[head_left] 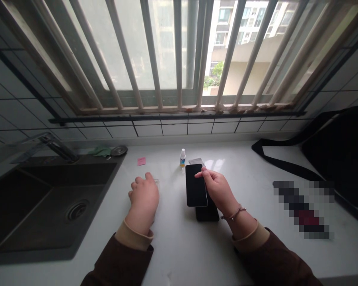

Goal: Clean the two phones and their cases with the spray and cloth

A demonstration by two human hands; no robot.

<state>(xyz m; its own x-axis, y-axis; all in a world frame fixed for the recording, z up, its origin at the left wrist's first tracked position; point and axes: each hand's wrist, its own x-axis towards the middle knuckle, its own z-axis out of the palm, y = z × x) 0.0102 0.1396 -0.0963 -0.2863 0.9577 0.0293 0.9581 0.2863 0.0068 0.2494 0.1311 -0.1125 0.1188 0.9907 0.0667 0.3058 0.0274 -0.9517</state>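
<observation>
- Black smartphone (196,185) takes center stage in the head view, lying on a dark slab (208,212) on the white counter (173,254)!
- Right hand (219,190) is on it, fingers (203,173) clamped over the phone's upper right edge.
- Left hand (143,198) sits just beside, curled, by a clear flat piece (156,183); grip on it? Can't tell.
- Just behind the phone: a grey flat card (196,161), a small blue-labelled bottle (182,158), and further left a pink sticky note (141,161).
- Out left, a steel sink (47,206), faucet (58,147), green cloth (100,151).
- Out right, a black bag (337,159); above, a barred window (179,55).
</observation>
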